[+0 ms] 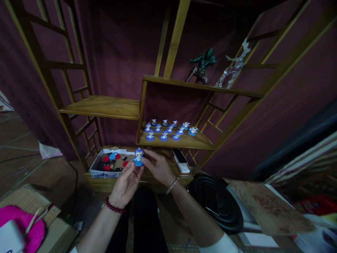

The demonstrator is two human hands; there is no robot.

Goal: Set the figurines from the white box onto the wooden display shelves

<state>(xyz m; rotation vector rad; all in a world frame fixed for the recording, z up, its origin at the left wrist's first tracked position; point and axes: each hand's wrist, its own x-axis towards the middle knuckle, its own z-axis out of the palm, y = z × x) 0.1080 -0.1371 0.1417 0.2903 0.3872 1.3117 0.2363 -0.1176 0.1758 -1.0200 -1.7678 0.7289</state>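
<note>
A small purple-haired figurine on a blue round base is held upright between my two hands, in front of the low shelf. My left hand grips its base from below left, fingers closed round it. From the right, the fingers of my right hand press against its side and base. Just left of it stands an open box with red and blue discs and small dark pieces inside. Above and behind my hands, several similar figurines stand in rows on a wooden shelf.
A phone lies on a white case right of my hands. Higher up stand a dark green figure and a clear figure. A coiled black hose lies at lower right, a pink item at lower left.
</note>
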